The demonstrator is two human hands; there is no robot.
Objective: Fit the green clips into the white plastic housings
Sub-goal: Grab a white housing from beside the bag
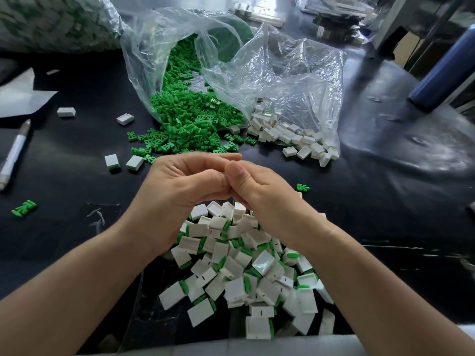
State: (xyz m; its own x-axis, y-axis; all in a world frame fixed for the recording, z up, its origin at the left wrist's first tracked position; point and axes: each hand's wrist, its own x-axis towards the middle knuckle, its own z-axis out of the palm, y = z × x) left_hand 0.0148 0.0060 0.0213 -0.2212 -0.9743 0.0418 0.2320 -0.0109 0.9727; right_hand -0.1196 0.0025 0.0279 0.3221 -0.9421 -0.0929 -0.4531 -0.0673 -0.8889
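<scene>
Left hand [180,182], right hand [259,194], curled fingertips meeting, any held part hidden, above white housings [235,287]

The curled left hand [174,186] and right hand [264,196] hide anything held between them. The white marker pen [13,154] runs off the left edge.

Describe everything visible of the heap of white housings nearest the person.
The heap of white housings lies on the black table. They are small rectangular plastic shells, jumbled at all angles; most show a green clip seated along one edge, some a short dark slit. One near the middle looks glossy. The left forearm and right forearm pass over it; contact cannot be told.
</scene>
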